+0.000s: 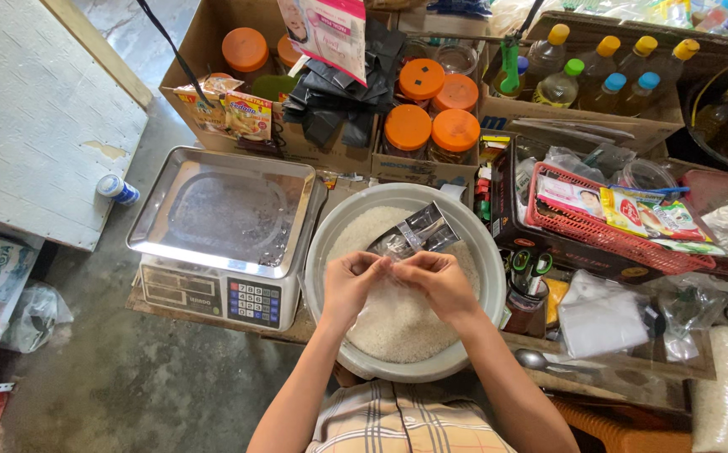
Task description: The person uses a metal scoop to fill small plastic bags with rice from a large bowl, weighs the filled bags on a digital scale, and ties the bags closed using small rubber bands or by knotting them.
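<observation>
Clearly, everything here is arranged around the pale basin of rice (481, 252), so we take it as our landmark. Far left of it lies a white board (37, 109) on the grey concrete floor (129, 377), with a small can (117, 189) lying at the board's edge. Just left of the basin, touching its rim or nearly so, sits a digital scale (226, 226) with a steel pan, placed close so that whatever is filled can be weighed at once, we judge. Over the basin's middle we hold both hands together: our left hand (350, 285) and right hand (441, 281) each pinch an edge of a clear plastic bag (414, 235) between thumb and fingers, the grip pressed tight on the film. The bag stands up and away from us above the rice, held there, we think, so that any spilled grains fall back in. Behind the basin, cardboard boxes hold jars with orange lids (431, 126) and dark packets. Right of the basin a red basket (607, 231) carries sachets, and behind that stand bottles with coloured caps (607, 67). The bench (599, 369) is wooden, crowded and worn, with a spoon (536, 359) lying to the basin's right; the room looks like a small shop corner.
</observation>
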